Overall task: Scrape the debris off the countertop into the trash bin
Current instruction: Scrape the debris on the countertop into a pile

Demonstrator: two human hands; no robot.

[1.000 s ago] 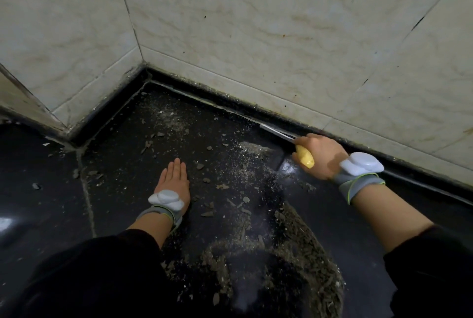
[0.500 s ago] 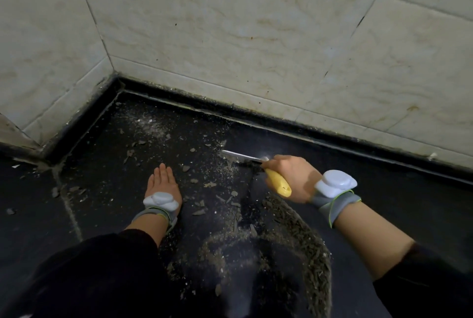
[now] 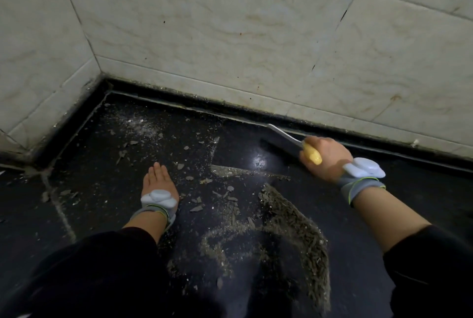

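your right hand [image 3: 326, 159] grips the scraper [image 3: 294, 139], blade at the back wall, debris [image 3: 302, 230] lying nearer you (left hand [image 3: 158, 182] flat, empty, fingers extended).

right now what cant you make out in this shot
Head view only:
- Trash bin: outside the frame.
- Scraper blade edge: dark against the black countertop, blurred.
- Right hand fingers: curled under the yellow handle.
- Near counter edge: covered by the dark sleeves.
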